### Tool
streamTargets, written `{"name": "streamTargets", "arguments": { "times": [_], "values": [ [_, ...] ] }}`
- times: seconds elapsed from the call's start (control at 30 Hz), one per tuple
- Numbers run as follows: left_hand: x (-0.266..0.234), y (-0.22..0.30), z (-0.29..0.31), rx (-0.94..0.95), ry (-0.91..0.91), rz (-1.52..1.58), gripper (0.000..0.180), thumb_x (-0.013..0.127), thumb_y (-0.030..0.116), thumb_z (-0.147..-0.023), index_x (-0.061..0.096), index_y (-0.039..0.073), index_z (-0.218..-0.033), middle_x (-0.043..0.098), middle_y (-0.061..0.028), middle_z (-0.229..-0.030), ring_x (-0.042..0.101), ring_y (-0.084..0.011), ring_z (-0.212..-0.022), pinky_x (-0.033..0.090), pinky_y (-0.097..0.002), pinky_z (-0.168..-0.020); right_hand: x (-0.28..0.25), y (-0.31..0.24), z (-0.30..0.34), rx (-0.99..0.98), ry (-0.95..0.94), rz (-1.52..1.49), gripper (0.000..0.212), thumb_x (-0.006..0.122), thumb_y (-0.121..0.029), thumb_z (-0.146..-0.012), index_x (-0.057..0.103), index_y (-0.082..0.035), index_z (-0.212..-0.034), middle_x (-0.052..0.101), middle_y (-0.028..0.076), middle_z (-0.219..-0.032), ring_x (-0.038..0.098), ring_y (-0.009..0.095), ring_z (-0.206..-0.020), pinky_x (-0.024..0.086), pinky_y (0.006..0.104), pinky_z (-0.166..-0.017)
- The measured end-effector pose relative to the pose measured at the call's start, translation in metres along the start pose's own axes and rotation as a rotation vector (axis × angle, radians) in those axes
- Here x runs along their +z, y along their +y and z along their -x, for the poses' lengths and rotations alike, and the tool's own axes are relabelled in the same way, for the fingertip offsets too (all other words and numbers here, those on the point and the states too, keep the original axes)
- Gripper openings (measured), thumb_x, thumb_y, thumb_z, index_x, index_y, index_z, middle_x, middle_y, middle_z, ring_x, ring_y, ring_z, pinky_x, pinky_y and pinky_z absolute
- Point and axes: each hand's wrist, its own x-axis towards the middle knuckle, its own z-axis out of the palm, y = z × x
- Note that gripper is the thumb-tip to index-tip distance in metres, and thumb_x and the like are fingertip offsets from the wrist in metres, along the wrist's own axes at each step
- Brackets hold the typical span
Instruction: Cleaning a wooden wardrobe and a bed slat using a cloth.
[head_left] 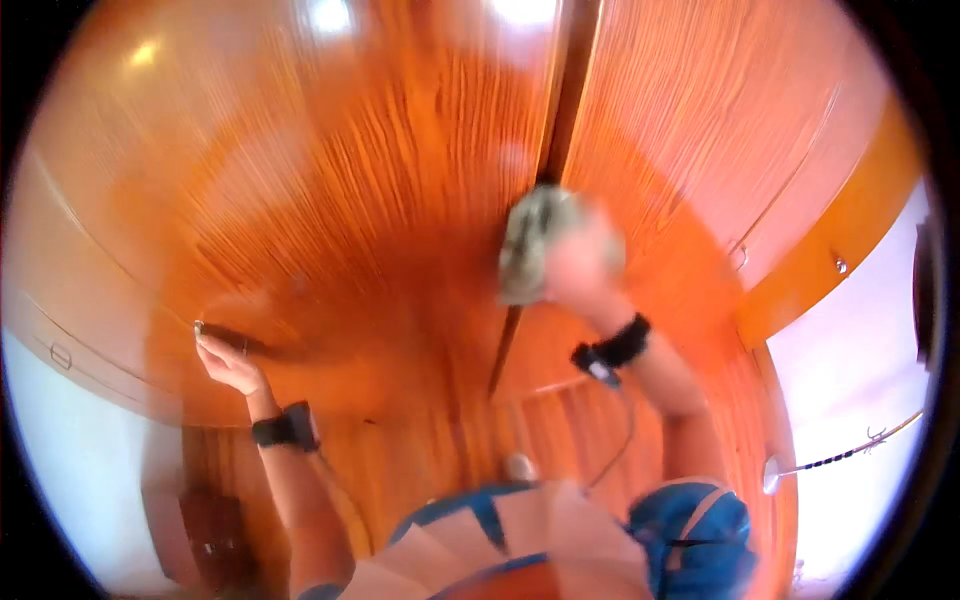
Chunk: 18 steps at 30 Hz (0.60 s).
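My right hand [585, 265], blurred by motion, presses a crumpled grey-green patterned cloth [535, 240] against a glossy orange-brown wooden door [400, 180]. The cloth lies over the dark vertical gap [570, 90] between this door and the one on its right. Lower on the left, my left hand [232, 368] is raised with its fingers stretched out together. Its fingertips are at a small shiny metal piece [198, 328] on the door; whether they grip it is too small to tell. Dark bands [285, 428] with small devices and cables circle both my wrists.
A thin metal handle [740, 256] is on the right-hand panels, and another handle [61, 355] on the far left. An orange wooden panel with a knob [840, 265] stands at the right. Wood-look flooring [400, 460] runs below, with a dark brown box-like object [210, 540] at lower left.
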Motion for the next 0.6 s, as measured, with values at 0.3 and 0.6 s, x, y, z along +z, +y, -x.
{"name": "streamTargets", "arguments": {
  "times": [0.3,0.6],
  "values": [
    [-0.019,-0.008,-0.003,0.097,-0.025,-0.111,0.038,0.037,0.025,-0.089,0.047,-0.005,-0.109,0.051,-0.0122,-0.107,0.047,-0.0195,-0.097,0.035,-0.0288,-0.085,-0.019,-0.059,-0.159,-0.777,-0.005,0.927,0.057,0.056,-0.03,-0.059,0.047,-0.004,-0.109,0.044,0.016,-0.112,0.035,0.032,-0.109,0.02,0.0483,-0.091],
    [-0.022,-0.016,-0.008,0.075,-0.028,-0.099,0.039,0.037,0.027,-0.089,0.046,-0.005,-0.111,0.05,-0.0132,-0.109,0.046,-0.0208,-0.099,0.034,-0.0304,-0.087,0.018,-0.083,-0.134,-0.72,-0.17,0.912,0.049,0.052,-0.029,-0.06,0.051,-0.006,-0.103,0.047,0.015,-0.111,0.039,0.031,-0.106,0.02,0.0507,-0.094]
  ]
}}
